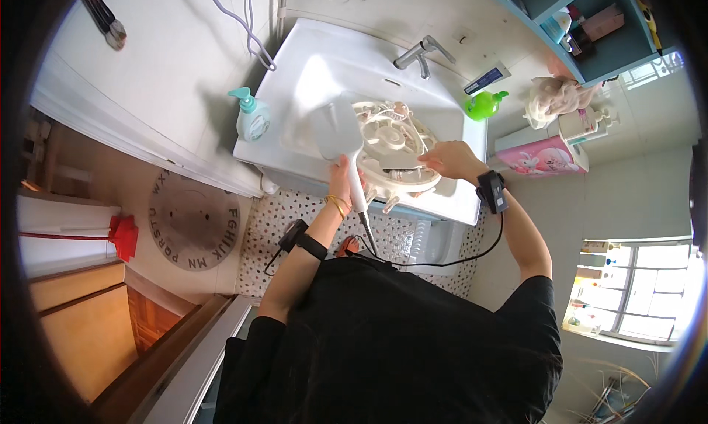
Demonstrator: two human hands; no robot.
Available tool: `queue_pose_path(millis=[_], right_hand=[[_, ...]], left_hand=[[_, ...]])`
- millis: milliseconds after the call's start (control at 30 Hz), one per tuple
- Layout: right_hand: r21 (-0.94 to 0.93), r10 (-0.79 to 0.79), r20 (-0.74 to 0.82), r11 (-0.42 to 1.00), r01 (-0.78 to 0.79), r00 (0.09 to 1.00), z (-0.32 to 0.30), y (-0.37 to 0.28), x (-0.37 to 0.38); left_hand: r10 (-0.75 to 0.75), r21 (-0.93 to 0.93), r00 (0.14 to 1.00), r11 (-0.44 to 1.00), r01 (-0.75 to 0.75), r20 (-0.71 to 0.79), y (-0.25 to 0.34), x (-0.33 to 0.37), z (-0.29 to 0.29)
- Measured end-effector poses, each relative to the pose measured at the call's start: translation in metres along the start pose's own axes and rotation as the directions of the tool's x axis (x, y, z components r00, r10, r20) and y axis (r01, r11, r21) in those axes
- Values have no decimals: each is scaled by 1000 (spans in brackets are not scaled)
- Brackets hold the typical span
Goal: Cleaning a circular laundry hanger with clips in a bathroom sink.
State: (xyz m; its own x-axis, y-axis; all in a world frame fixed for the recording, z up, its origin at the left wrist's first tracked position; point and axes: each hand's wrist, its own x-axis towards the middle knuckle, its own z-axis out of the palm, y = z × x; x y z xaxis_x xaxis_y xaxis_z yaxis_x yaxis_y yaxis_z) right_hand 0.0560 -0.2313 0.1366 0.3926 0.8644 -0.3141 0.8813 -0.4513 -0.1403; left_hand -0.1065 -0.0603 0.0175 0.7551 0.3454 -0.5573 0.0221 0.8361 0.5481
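Note:
My left hand (340, 184) is closed around the handle of a white hair dryer (340, 129). The dryer's wide head points up over the left part of the white sink (310, 48), and its dark cord drops from the handle's end. My right hand (451, 161) pinches a small pale grey flat piece (400, 161) with a dark lower edge; its kind is unclear. Beneath that piece lies a round white plastic rack (391, 135), apparently a clip hanger, resting in the sink and reaching over its front rim. The dryer partly hides the rack's left side.
A chrome faucet (422, 56) stands at the sink's back. A pump bottle (251, 114) is on the left rim, a green bottle (484, 105) and a tube (487, 78) on the right. A blue-grey shelf (590, 26) hangs upper right. A round lettered mat (193, 221) lies left.

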Motion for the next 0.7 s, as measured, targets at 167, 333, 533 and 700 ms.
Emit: queue_pose_path(millis=[167,333,533,700], right_hand=[[-69,-94,-243,994,80,966,21,-12,41],[-102,-27,-20,994,25,999,-5,-18,16],[-96,-24,-135,995,11,991,-13,-2,21],[-228,-53,-187,974,9,981,3,6,10]], left_hand=[[1,81,1000,997,-4,27,-3,6,-2],[2,54,1000,999,-2,15,-3,8,-7],[-8,91,999,996,4,37,-1,6,-1],[8,58,995,998,-13,96,1,2,-3]])
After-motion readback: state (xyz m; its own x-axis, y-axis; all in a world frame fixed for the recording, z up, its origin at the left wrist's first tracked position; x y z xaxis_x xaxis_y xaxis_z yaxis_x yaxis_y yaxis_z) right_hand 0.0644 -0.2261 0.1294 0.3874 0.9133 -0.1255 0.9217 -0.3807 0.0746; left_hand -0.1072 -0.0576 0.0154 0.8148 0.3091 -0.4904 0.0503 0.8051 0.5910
